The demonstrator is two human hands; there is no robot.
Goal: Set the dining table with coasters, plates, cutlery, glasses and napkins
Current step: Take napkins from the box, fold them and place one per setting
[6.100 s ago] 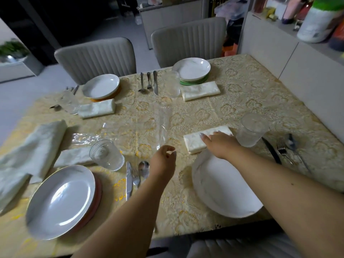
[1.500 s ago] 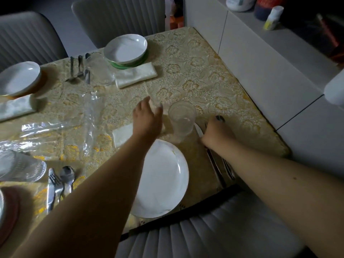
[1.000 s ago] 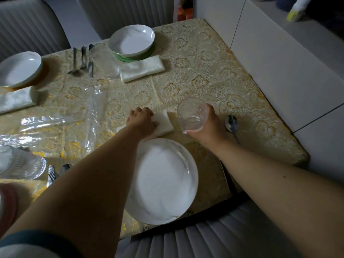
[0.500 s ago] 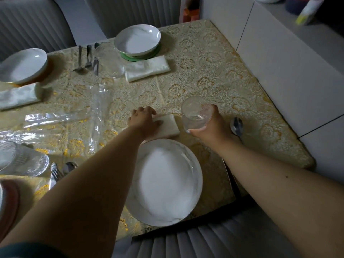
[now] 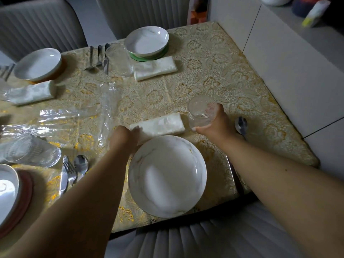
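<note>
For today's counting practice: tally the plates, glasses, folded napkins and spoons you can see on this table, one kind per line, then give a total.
Plates: 4
Glasses: 3
Folded napkins: 3
Spoons clearly visible: 2
Total: 12

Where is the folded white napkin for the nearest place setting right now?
In the head view, the folded white cloth napkin lies just beyond the near white marbled plate, the left hand touching its left end and the held clear ribbed glass to its right.
</note>
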